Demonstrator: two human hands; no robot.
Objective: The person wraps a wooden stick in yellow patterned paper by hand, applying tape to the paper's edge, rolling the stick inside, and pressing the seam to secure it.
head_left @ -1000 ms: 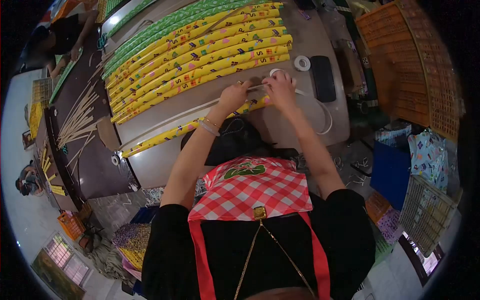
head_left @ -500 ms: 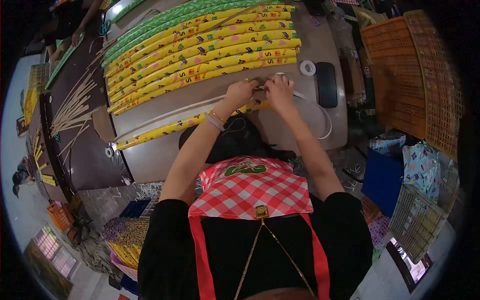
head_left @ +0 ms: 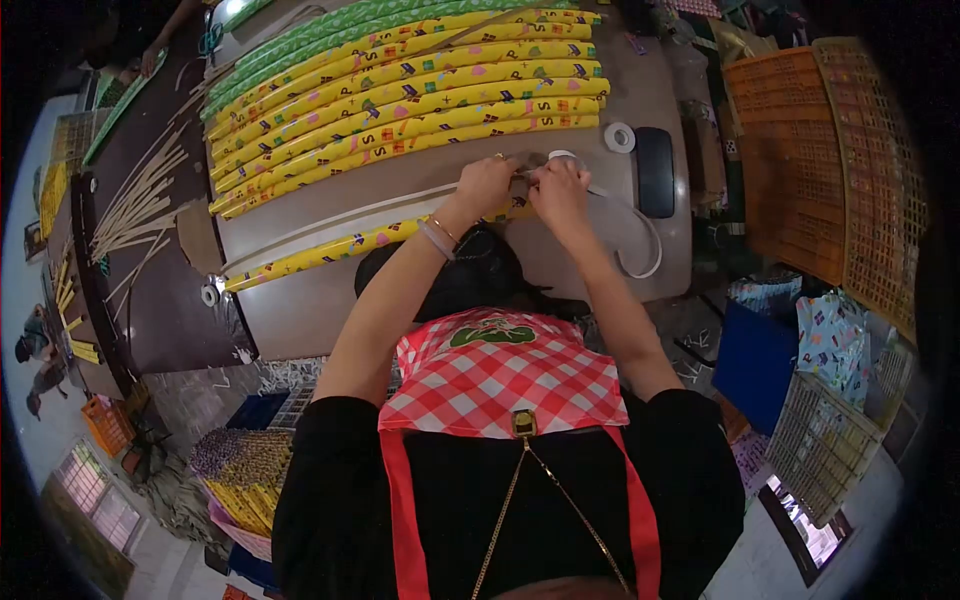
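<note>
Both hands meet over the brown table's front part. My left hand (head_left: pixel 486 184) is closed, its fingertips pinching a long pale flat strip (head_left: pixel 345 215). Close beside it, my right hand (head_left: pixel 560 194) is also closed in a pinch on the strip, which curls away to the right. A white tape roll (head_left: pixel 563 155) shows at the top of my right hand; whether the hand holds it is hard to tell. Beneath the strip, in front of me, lies a yellow printed paper roll (head_left: pixel 320 257), partly hidden by my left forearm.
Several yellow printed rolls (head_left: pixel 400 125) and green rolls (head_left: pixel 330 40) lie side by side behind my hands. To the right are another tape roll (head_left: pixel 620 137) and a black phone-like object (head_left: pixel 655 172). Loose strips (head_left: pixel 140 200) lie left. Orange crates (head_left: pixel 790 150) stand far right.
Both hands stay pinched at nearly the same place, with a slight shift of the fingers. The view has moved a little. At the far left, the distant person's pose differs.
</note>
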